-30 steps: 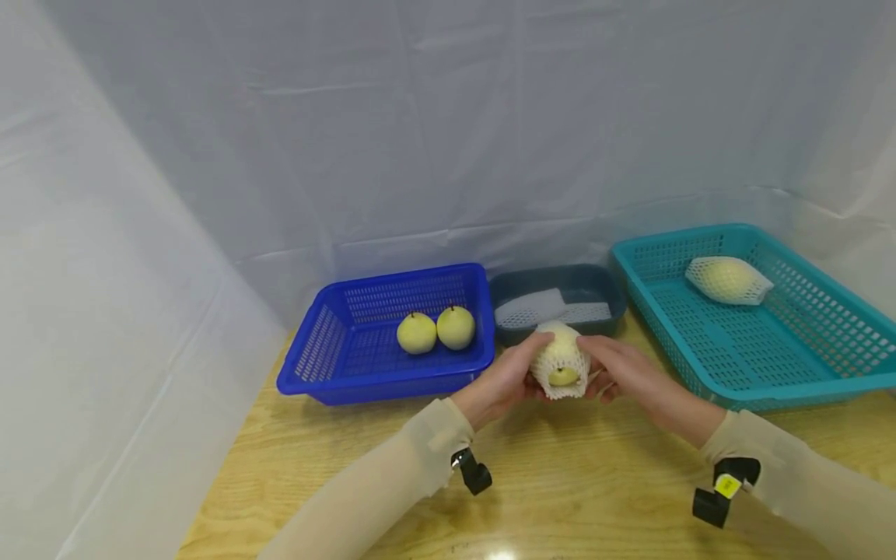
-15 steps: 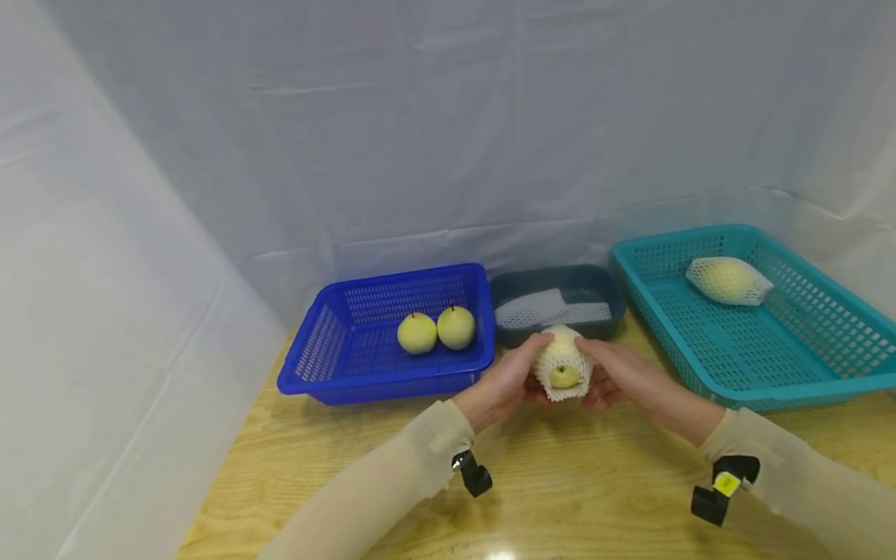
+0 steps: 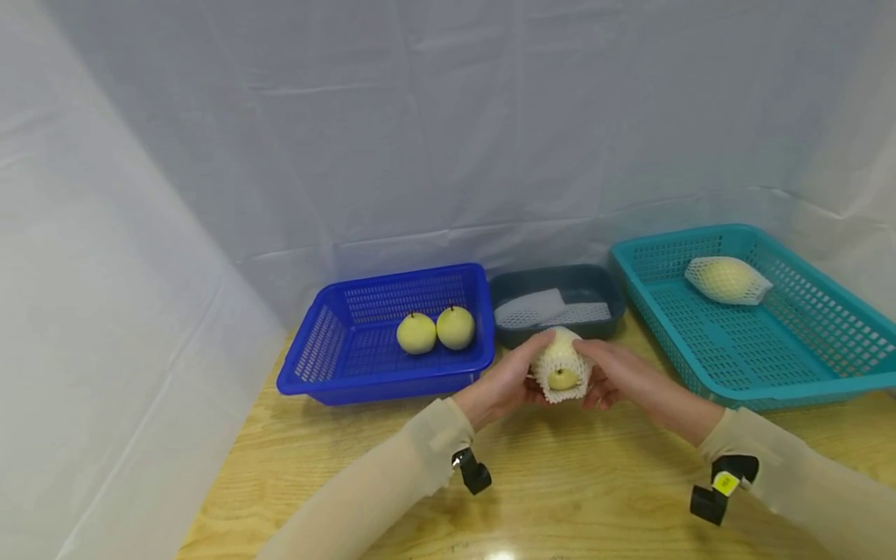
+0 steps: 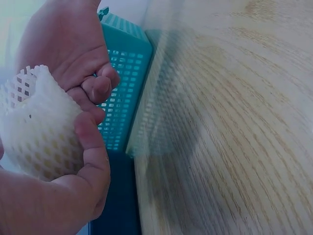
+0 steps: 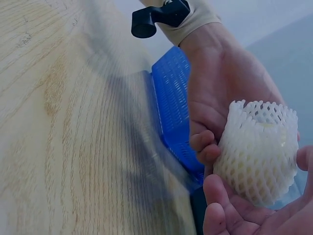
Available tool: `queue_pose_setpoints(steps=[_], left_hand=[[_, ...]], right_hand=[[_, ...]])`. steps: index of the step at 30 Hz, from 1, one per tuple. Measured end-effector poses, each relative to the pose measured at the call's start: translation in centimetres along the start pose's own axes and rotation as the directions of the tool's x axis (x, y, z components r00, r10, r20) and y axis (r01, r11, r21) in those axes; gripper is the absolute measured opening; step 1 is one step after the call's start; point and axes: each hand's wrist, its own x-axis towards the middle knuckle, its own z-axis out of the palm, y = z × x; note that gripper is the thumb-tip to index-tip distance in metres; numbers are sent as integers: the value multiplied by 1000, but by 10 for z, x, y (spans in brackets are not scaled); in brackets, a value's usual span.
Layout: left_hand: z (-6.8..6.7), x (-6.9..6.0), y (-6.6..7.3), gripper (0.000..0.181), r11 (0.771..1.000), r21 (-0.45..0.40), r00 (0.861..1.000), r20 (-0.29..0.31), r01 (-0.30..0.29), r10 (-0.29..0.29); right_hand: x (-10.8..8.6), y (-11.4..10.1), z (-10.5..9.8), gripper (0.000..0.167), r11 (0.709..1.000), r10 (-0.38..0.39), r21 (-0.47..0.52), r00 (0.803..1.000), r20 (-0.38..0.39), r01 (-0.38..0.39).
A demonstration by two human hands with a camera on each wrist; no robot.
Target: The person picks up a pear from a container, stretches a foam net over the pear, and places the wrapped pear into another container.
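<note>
A yellow-green pear [image 3: 563, 379] sits inside a white foam net sleeve [image 3: 562, 348], its stem end showing through the near opening. My left hand [image 3: 505, 381] grips the netted pear from the left, thumb on top and fingers curled round the side. On the opposite side my right hand [image 3: 625, 375] holds it too, with its thumb on the upper side and fingers underneath. In the right wrist view the foam net [image 5: 259, 152] covers most of the fruit, and its rim stands up past the pear. The pair of hands holds it above the wooden table [image 3: 546, 482].
To the left, a blue basket [image 3: 392, 386] holds two bare pears [image 3: 416, 333]. Behind the hands stands a dark teal tray [image 3: 560, 274] with flat foam nets [image 3: 530, 308]. A turquoise basket [image 3: 756, 342] on the right contains a netted pear [image 3: 728, 280]. White sheeting [image 3: 434, 140] hangs behind.
The right fingers have drawn in a little closer round the netted pear, which has shifted very slightly. The baskets and their contents have stayed put.
</note>
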Motion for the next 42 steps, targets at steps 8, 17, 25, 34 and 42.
queue_pose_setpoints(steps=[8,17,25,34,42], left_hand=[[-2,2,-1,55,999,27,1000,6,-17,17],[-1,0,-1,55,999,23,998,-42,-41,42],[-2,1,-5,50,995,-26,995,-30,-94,93],[-3,0,-6,50,991,-51,992,8,-122,122],[-3,-3,-5,47,992,-27,992,14,-121,122]], right_hand=[[1,0,1,79,1000,-10,-14,1000,7,10],[1,3,-2,77,999,-34,37,999,-8,35],[1,8,-1,83,999,-25,22,999,-24,25],[-1,7,2,82,998,-48,31,999,14,48],[0,7,4,77,993,-99,71,995,19,97]])
